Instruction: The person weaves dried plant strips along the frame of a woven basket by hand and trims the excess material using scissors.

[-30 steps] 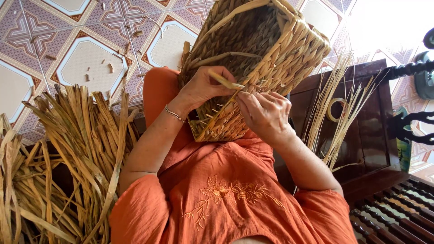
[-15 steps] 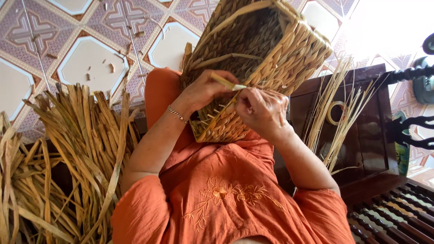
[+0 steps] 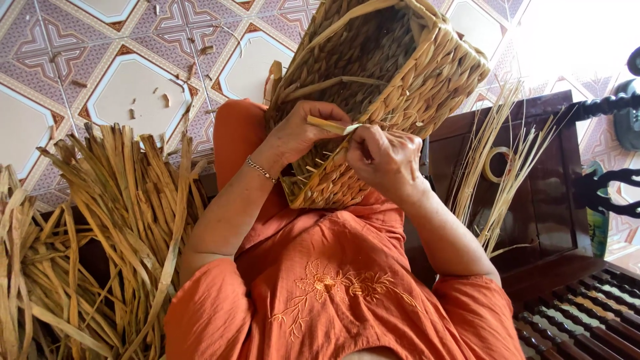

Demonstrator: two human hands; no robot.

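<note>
Tiled floor [image 3: 133,87], woven basket [image 3: 400,80] unmoved, right hand [image 3: 383,157] now pinching strand [image 3: 330,125], left hand [image 3: 300,130] steady

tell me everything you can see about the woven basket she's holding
The woven basket is boxy, made of thick braided tan straw-like fibre, unfinished at its near edge where loose strand ends stick out. It lies tilted on the orange-clad lap, opening toward the camera. The left hand and right hand press against it, pinching a flat strand.

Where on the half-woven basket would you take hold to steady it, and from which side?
Grip the basket by its thick braided rim at the upper right, coming from the right. That edge is bare and firm; the left hand and right hand crowd the lower end.
</note>
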